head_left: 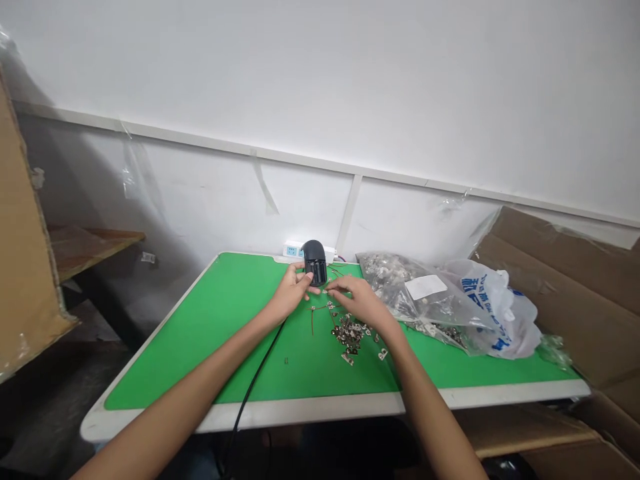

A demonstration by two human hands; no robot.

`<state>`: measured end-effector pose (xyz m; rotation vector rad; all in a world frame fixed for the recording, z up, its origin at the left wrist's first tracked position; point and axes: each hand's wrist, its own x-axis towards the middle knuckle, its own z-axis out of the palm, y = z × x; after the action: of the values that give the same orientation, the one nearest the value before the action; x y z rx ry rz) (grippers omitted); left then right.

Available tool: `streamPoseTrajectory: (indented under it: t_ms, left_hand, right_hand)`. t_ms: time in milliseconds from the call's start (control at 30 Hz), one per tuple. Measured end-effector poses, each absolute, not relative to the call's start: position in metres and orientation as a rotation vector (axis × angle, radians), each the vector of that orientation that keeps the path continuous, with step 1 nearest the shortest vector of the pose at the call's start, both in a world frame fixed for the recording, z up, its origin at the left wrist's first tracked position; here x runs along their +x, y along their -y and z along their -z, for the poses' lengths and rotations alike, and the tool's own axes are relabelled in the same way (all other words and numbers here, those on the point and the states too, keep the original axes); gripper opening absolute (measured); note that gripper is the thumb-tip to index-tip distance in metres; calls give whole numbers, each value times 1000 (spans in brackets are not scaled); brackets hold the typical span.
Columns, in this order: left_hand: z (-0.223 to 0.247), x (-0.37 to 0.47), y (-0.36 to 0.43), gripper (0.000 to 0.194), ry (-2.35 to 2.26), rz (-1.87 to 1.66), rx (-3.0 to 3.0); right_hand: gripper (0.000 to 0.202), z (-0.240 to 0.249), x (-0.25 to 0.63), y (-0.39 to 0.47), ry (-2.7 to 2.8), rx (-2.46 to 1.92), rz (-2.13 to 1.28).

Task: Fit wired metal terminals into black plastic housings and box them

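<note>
A black rounded device (315, 261) stands tilted up near the back of the green table, and my left hand (293, 290) grips its lower left side. Just to its right, my right hand (357, 299) has thumb and fingertips pinched together around something too small to make out, close to the device's lower edge. Thin brown wires (313, 321) with small metal ends lie below the hands. A heap of small metal parts (350, 333) sits on the table beneath my right hand.
A white power strip (292, 250) lies by the wall. Clear bags of metal parts (393, 280) and a white-and-blue plastic bag (500, 310) occupy the table's right side. A black cable (257, 373) crosses the front edge (310, 408). Cardboard (550, 287) stands at right, more at left.
</note>
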<state>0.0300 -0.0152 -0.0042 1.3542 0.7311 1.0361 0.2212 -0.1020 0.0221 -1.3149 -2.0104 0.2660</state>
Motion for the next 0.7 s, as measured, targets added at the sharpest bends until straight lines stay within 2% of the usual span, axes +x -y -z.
streamPoseTrajectory:
  t_ms: [200,400,700]
  left_hand:
    - [7,32,20,50,-604,-943,1288]
    - [11,33,19,51,-537,-902,1311]
    - [9,33,19,46,-551,-900,1307]
  right_hand:
    - [24,-14,222,97,1934,-1242,-8]
    - [14,-12,214,97,1914,-1264,-59]
    - [14,-9,211,97,1966,-1189,47]
